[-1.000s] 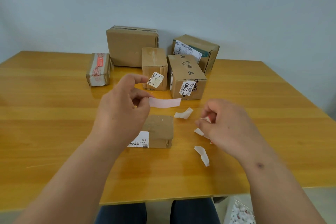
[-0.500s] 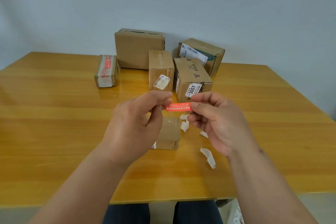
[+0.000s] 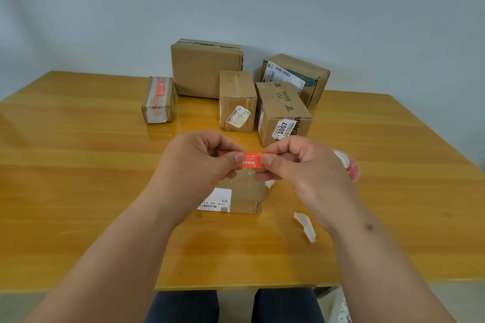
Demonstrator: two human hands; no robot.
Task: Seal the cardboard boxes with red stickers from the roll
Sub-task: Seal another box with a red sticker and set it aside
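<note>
A wide wooden table (image 3: 78,178) fills the room in front of the seated person. Well beyond the fingers, against the wall, stands the biggest cardboard box (image 3: 206,68); to the right of it a labelled box (image 3: 296,76) sits at an angle. Nearer the fingers, a box printed BAHA (image 3: 282,113) and a narrow box (image 3: 236,99) stand side by side, and off to the far left lies a small box with red stickers (image 3: 158,98) already on it. Directly beneath the fingers lies a flat box (image 3: 241,196) with a white barcode label.

The left hand (image 3: 194,165) and the right hand (image 3: 301,168) are raised above that flat box, fingers curled, each pinching one end of a red sticker (image 3: 249,160) between thumb and forefinger, so it stretches level between them. Just behind the right knuckles peeks the red sticker roll (image 3: 346,162). Below the right hand lies a curled white backing strip (image 3: 305,225).
</note>
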